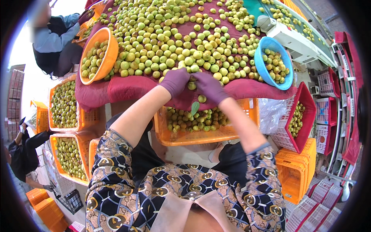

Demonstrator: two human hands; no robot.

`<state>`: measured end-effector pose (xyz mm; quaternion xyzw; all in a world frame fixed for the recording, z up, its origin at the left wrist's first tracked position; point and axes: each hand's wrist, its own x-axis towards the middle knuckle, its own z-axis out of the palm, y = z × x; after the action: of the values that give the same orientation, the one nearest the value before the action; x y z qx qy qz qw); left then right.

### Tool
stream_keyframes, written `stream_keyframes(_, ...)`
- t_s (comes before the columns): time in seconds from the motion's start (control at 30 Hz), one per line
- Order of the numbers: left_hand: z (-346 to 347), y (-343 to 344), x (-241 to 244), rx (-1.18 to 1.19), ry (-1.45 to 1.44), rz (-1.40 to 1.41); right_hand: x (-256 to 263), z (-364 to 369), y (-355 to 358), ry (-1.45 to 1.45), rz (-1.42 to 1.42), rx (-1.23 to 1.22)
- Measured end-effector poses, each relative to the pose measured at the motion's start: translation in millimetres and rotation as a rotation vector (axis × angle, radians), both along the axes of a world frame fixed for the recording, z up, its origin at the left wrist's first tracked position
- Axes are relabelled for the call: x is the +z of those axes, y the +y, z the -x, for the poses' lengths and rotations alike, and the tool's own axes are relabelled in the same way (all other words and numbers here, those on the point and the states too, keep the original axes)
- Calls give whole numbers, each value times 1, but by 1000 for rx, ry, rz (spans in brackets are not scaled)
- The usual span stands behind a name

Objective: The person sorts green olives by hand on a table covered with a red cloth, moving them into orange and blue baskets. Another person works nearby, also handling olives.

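Observation:
My left hand (pixel 177 82) and my right hand (pixel 209 87), both in purple gloves, are close together at the near edge of a maroon cloth-covered table (pixel 130 88). Their fingertips nearly meet among green jujube-like fruit (pixel 171 62), touching the nearest ones. The backs of the gloves hide whether either hand grips a fruit. Just below the fingers are a single fruit (pixel 192 85) and, lower, another fruit (pixel 202 99). A green leaf (pixel 195 108) shows over an orange plastic crate (pixel 174 141) that stands below the table edge, partly filled with the same fruit.
An orange basket (pixel 113 52) and a blue basket (pixel 261 58) of fruit flank the pile. Filled orange crates (pixel 82 116) stand at left, a maroon-lined crate (pixel 307 116) at right. Beyond are a green conveyor (pixel 292 29), a seated person (pixel 58 37) and another person (pixel 23 153).

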<state>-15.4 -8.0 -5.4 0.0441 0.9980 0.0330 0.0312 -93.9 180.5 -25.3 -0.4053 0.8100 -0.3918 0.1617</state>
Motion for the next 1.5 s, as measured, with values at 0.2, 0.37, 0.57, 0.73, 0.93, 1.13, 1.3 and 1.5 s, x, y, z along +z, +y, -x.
stream_keyframes(0.2,2,-6,-3,79,-69,15,-25,-10,-60,509,-227,-151)
stream_keyframes(0.37,-2,-19,20,148,-132,-110,0,18,-25,459,-28,-351)
stream_keyframes(0.57,16,-19,27,273,-6,-380,-6,94,31,431,-373,-241)
stream_keyframes(0.73,34,-13,23,306,102,-685,9,106,7,352,-567,-187)
stream_keyframes(0.93,37,12,20,291,217,-1118,33,45,13,-1062,501,-369)
stream_keyframes(1.13,36,55,59,-182,247,-1051,-4,33,39,-1793,1094,-18)
stream_keyframes(1.3,47,40,60,-127,544,-1092,35,56,66,-1766,1587,-51)
stream_keyframes(1.5,55,-26,51,293,552,-884,41,147,170,-1301,1943,-400)
